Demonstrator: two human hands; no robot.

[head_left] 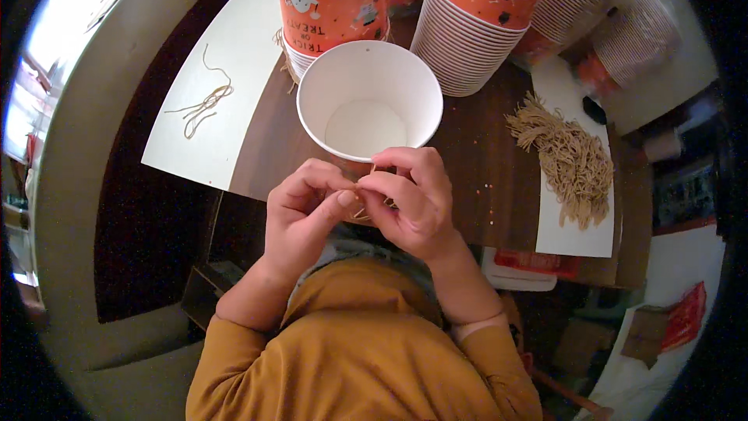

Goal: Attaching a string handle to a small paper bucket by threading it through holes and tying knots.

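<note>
A white paper bucket [370, 82] stands on the brown table in front of me, its open mouth tilted toward me and nothing visible inside. At its near side my left hand [302, 214] and my right hand [413, 201] meet, both closed in pinches. Between the fingertips is a thin tan cord [360, 210], mostly hidden by the fingers. The right index finger touches the bucket's near rim. The bucket's outer wall and the cord's place on it are largely out of sight.
Behind stand an upside-down orange and green bucket [331, 8] and a tall stack of nested buckets [460, 39]. More wrapped stacks [635, 39] lie at far right. Loose cords [206, 101] rest on a white sheet at left; a cord bundle [573, 164] lies at right.
</note>
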